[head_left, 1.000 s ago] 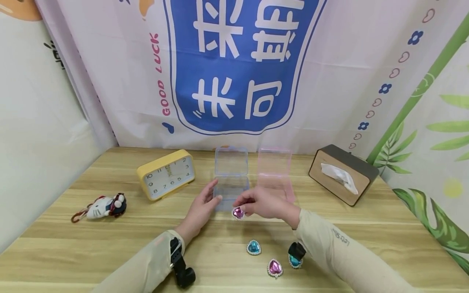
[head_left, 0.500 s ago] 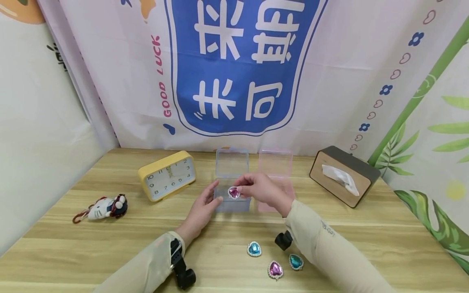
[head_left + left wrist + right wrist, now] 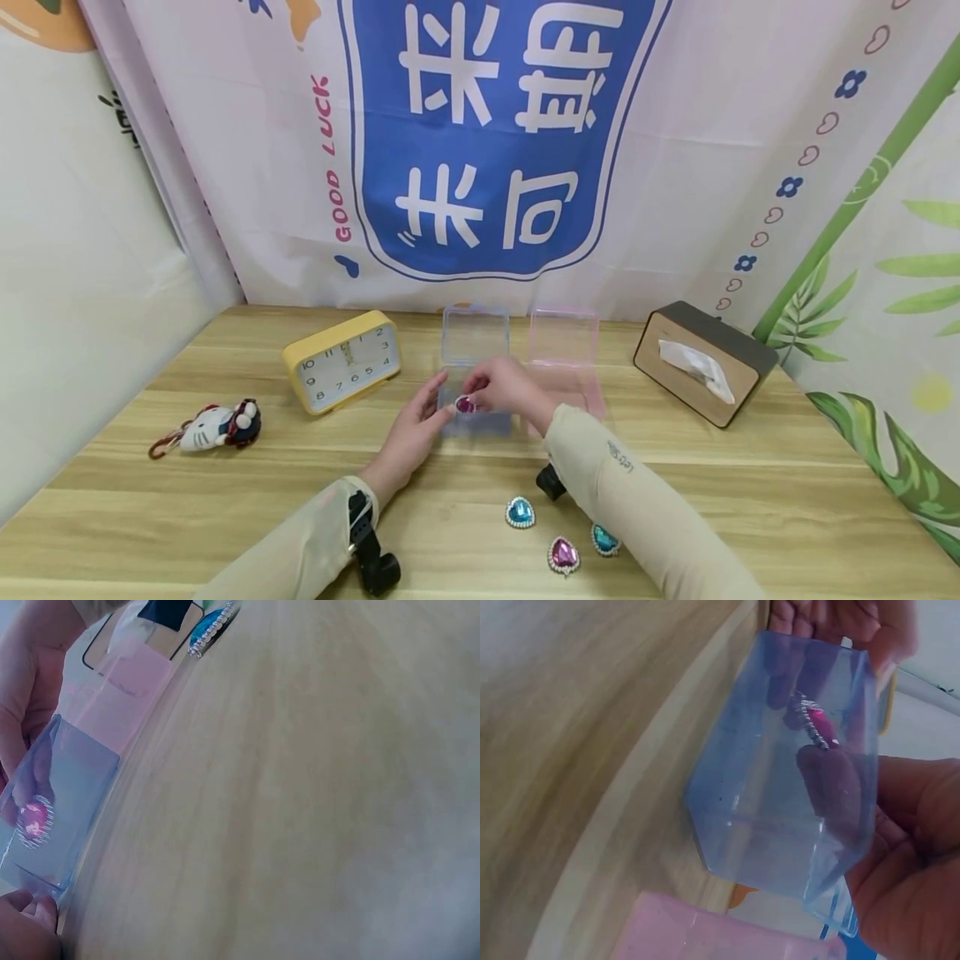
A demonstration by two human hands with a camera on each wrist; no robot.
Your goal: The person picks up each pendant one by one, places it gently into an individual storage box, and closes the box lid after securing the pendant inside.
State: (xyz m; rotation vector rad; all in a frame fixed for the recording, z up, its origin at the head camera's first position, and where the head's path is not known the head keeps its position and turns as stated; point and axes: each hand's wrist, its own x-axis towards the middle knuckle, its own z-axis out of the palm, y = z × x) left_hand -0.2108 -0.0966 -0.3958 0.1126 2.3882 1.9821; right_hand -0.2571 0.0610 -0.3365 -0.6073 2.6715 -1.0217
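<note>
My right hand pinches a magenta heart-shaped gem edged in small white stones. Through the clear blue wall in the right wrist view, the gem and the fingertips show inside the blue plastic box, whose lid stands raised at the back. My left hand lies along that box's left side, fingers loosely extended and touching it. A matching pink box, lid also up, stands just to the right. Nearer me lie a blue heart gem, a magenta one and another blue one, partly covered by the right sleeve.
On the wooden table, a yellow clock stands behind the left hand. A plush keychain lies far left. At the back right sits a tissue box. A printed cloth hangs behind the table.
My right hand has carried the magenta gem from in front of the blue box, up over its rim, then left and down into it. The left hand has stayed put.
</note>
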